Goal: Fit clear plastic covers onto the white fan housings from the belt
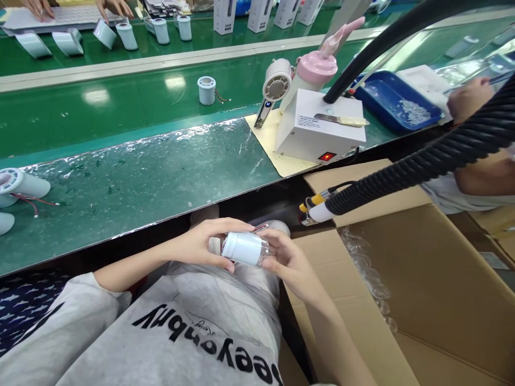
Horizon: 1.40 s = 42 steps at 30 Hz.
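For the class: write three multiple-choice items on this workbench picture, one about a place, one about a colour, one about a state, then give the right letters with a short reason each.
1. Where is the white cylindrical part?
A. on the conveyor
B. held over the lap
C. in the blue tray

2. What colour is the conveyor belt?
A. green
B. red
C. yellow

3. What state is the switch on the white box unit in?
A. missing
B. dark
C. lit red

Answers: 1 B, the left hand and right hand both grip it above the grey shirt. 2 A, its surface is green. 3 C, it glows red.
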Motion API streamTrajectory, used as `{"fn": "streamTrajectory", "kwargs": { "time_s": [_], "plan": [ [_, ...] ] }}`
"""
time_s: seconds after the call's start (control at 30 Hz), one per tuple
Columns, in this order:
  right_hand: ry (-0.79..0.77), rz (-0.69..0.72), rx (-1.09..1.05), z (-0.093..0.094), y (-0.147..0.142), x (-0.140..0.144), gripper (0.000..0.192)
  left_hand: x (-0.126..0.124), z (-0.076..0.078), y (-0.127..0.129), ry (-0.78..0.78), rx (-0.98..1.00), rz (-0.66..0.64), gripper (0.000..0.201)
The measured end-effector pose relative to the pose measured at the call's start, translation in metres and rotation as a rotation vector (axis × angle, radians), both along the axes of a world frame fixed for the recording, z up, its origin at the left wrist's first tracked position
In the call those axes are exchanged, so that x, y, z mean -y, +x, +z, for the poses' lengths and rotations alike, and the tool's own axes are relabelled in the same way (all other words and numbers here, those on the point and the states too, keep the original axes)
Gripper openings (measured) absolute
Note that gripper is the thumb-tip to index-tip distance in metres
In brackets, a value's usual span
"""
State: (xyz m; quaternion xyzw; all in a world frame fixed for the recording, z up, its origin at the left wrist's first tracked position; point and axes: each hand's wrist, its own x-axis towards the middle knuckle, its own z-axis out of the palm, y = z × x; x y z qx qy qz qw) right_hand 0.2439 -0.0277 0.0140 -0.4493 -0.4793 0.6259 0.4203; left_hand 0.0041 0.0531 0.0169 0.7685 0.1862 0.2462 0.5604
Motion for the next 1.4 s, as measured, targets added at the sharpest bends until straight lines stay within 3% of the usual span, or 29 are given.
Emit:
{"fn": "streamTrajectory", "kwargs": {
  "time_s": [0.33,0.53,0.83,1.0,1.2,1.3,1.4],
  "plan": [
    [-0.143,-0.008,-0.141,-0.007,-0.008,-0.003,0.052,0.001,-0.003,-0.005,0.068,0.017,0.006,0.076],
    [-0.304,0.0,-0.169,-0.008,-0.012,-0.003,0.06,0.002,-0.003,-0.005,0.081,0.025,-0.013,0.076],
    [-0.414,0.005,-0.249,-0.011,-0.024,-0.004,0.068,0.0,-0.007,-0.006,0.077,0.043,-0.04,0.078],
    [-0.532,0.079,-0.311,-0.012,-0.025,-0.004,0.075,0.0,-0.009,-0.006,0.093,0.084,-0.042,0.079],
    [-0.675,0.186,-0.328,-0.015,-0.022,-0.005,0.072,0.002,-0.006,-0.006,0.094,0.04,-0.026,0.066],
    [-0.622,0.212,-0.289,-0.02,-0.024,-0.002,0.081,0.003,-0.001,-0.005,0.072,0.012,-0.016,0.062],
    [-0.302,0.072,-0.13,-0.025,-0.025,0.003,0.086,0.005,0.004,-0.004,-0.004,-0.039,0.03,0.064]
  ]
}}
